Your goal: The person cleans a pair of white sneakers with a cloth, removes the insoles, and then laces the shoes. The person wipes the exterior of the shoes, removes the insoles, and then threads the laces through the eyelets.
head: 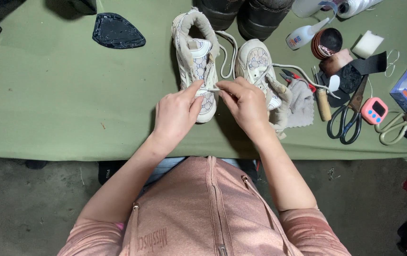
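i read both sets of fingertips pinched on a white lace (210, 89), thumb against forefinger, drawn taut between the left hand (175, 116) and right hand (246, 106). the lace runs over the toe end of the left sneaker (196, 61), lying on the green table cover (47, 95). second sneaker (260, 66) just beside, under the right hand. black scissors (348, 118), pink timer (374, 110), dark sole piece (117, 31) lie apart.

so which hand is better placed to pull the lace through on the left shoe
Left, probably. The left hand rests on the left shoe and pinches the lace right at its upper; the right hand meets that lace from the side, over the gap between the shoes.
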